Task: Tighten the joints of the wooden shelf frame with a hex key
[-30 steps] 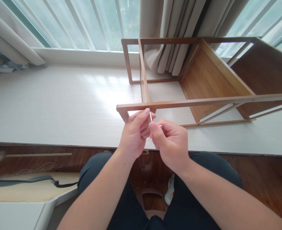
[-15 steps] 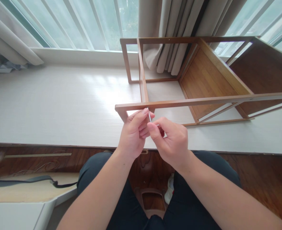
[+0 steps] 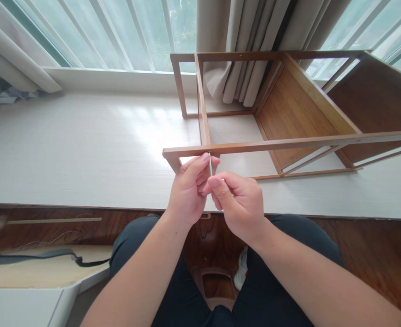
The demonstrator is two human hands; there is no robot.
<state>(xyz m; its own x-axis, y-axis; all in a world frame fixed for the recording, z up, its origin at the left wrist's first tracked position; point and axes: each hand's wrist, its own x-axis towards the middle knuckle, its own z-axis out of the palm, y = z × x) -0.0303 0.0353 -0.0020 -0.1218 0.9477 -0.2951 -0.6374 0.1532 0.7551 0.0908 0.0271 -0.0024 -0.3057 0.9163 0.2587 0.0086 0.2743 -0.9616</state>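
A wooden shelf frame (image 3: 255, 146) lies on its side on the white ledge, its near rail running across in front of me. In my right hand (image 3: 239, 200), thumb and fingers pinch a thin metal hex key (image 3: 210, 164). The key stands almost upright, its upper end at the underside of the near rail, close to the rail's left end. My left hand (image 3: 190, 190) is closed around the key's upper end, thumb beside it and fingers curled behind. The fastener at the key's tip is hidden by the rail and fingers.
The white ledge (image 3: 67, 150) stretches along the barred window (image 3: 118, 32). Grey curtains (image 3: 241, 50) hang behind the frame. Below are a dark wooden floor (image 3: 374, 254), a stool (image 3: 217, 277) between my legs, and a pale panel with a dark strap (image 3: 43, 256) at lower left.
My right hand has shifted slightly left and turned the hex key, which now stands more upright. The left hand and the shelf frame have stayed almost still.
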